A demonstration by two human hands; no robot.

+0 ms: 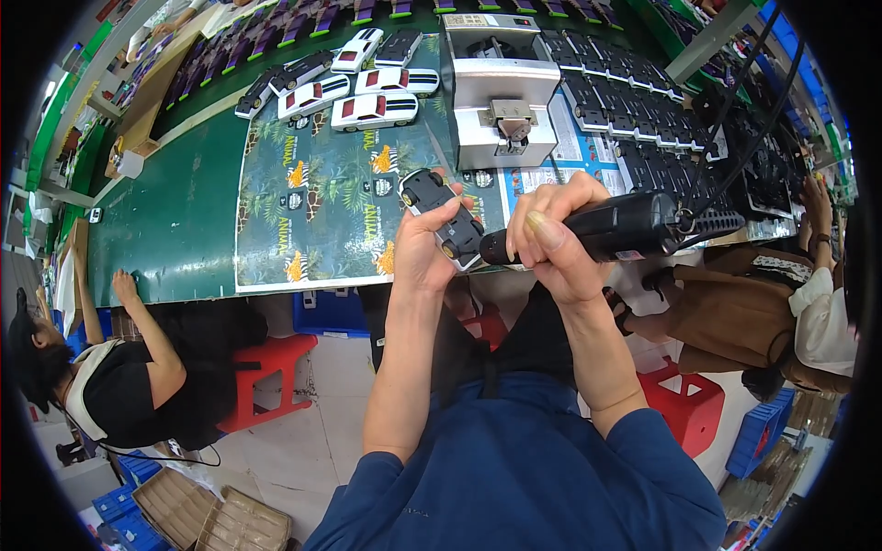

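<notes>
My left hand [421,253] grips a white toy car [435,200] turned over, so its black underside and wheels face up. In my right hand [562,241] is a black electric screwdriver [629,227], held almost level with its nose pointing left at the car's near end. Whether the bit touches the car is hidden by the nose and fingers. Both hands are above the table's front edge. Beyond them stands a silver metal dispenser-like machine [503,83]. To its left, white toy cars with black stripes [377,111] rest upright, beside a few overturned ones [301,70].
A printed sheet [322,211] covers part of the green table [175,225]. Rows of black car undersides [634,106] lie right of the machine. Dark cables [749,101] hang at the right. Co-workers sit on both sides; one hand [125,286] rests on the left table edge.
</notes>
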